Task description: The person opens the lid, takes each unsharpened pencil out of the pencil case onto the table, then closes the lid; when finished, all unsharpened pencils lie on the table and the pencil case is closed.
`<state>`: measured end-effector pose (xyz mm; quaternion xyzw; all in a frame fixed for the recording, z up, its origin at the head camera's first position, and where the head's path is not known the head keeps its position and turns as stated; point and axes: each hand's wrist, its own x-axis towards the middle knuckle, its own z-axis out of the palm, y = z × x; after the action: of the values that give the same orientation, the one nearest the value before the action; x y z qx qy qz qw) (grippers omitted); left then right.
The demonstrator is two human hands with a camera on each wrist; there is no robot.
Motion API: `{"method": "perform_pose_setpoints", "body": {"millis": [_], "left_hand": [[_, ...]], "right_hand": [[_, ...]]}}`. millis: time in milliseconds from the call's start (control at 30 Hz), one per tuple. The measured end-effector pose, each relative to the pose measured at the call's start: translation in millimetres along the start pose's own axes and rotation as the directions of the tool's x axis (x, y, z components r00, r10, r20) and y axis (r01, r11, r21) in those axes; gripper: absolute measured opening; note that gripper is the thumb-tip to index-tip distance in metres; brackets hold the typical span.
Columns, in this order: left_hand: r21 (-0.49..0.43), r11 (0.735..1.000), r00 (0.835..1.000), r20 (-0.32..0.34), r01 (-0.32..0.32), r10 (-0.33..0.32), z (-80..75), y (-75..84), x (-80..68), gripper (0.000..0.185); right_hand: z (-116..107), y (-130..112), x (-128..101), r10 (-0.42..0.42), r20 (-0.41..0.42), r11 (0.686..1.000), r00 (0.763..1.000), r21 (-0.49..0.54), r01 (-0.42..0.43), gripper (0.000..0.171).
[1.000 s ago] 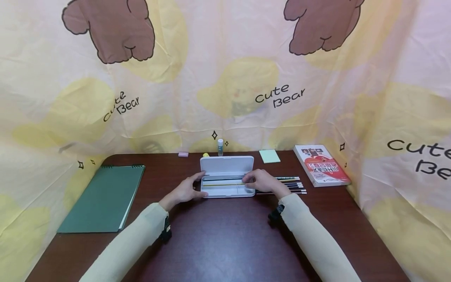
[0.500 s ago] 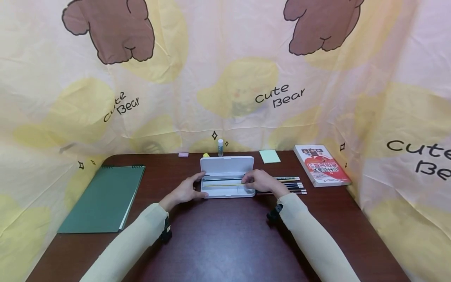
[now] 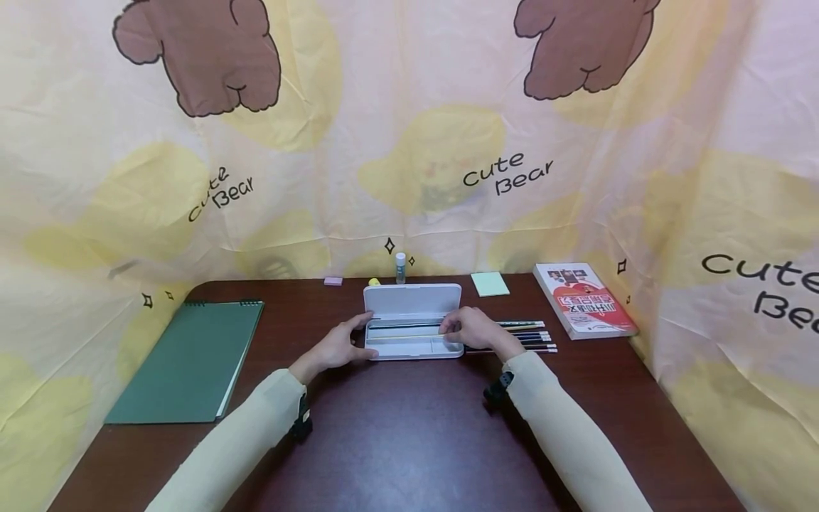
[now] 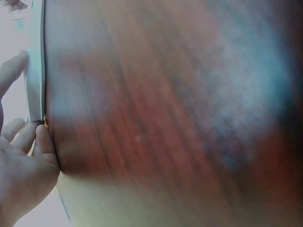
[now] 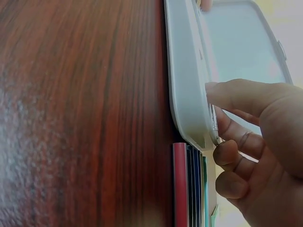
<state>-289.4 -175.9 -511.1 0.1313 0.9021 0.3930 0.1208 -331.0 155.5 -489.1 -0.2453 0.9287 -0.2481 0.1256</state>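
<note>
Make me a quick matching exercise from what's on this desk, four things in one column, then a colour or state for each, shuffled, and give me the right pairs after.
1. Pencil case
2. White-capped tube
3. Spiral notepad
4. Book

A. Red and white cover
B. Standing upright
C. Open, left hand at one end, right hand at the other
D. Dark green cover

Pairs: 1-C, 2-B, 3-D, 4-A

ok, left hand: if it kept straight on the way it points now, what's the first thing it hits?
The near end of the white pencil case, left side. The left hand has thumb and fingers at that end, so there seems little free way, though depth is unclear.
</note>
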Motion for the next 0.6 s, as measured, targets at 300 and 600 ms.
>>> {"method": "perform_pose_setpoints", "body": {"millis": [300, 600], "left_hand": [[-0.004, 1.000, 1.000, -0.005, -0.003, 0.003, -0.8, 1.1, -1.1, 0.090], [-0.001, 1.000, 1.000, 0.003, 0.024, -0.024, -0.3, 3.0, -1.3, 0.092]], "right_hand": [[-1.5, -2.7, -0.6, 0.024, -0.022, 1.000, 0.999, 0.013, -0.024, 0.005], [-10.5, 6.5, -10.0, 0.002, -0.060, 0.999, 0.998, 0.044, 0.000, 0.006]]}}
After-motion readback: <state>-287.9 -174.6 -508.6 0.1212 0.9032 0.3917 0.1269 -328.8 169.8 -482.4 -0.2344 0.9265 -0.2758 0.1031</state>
